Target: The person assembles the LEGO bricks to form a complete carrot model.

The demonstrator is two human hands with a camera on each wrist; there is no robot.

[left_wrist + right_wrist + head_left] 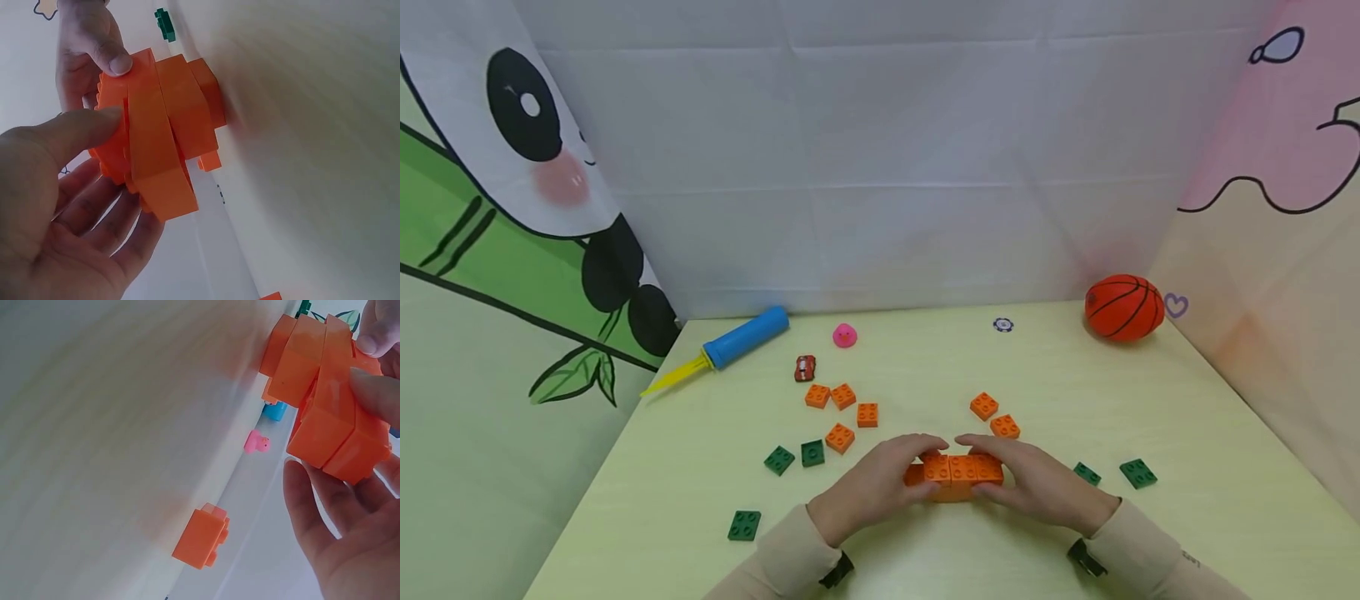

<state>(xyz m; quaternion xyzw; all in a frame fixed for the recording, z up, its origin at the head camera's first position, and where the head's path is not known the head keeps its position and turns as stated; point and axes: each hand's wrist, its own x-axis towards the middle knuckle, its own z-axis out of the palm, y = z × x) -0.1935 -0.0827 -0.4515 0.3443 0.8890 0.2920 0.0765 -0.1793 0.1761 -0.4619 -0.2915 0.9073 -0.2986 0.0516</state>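
A stack of joined orange bricks [958,475] sits on the pale yellow table [925,367] near its front edge. My left hand [880,483] grips its left end and my right hand [1037,482] grips its right end, thumbs and fingers curled round it. In the left wrist view the orange block [159,137] is held between my left hand [69,206] and the right thumb. The right wrist view shows the same block [331,406] against my right hand [350,531]. Loose orange bricks [842,412] lie just behind, and two more [994,415] to the right.
Green flat bricks [795,457] lie left, one [744,525] at front left, two [1120,473] at right. At the back are a blue pump [730,343], a pink duck [845,335], a small red car [805,367], a basketball [1123,307]. Cloth walls surround the table.
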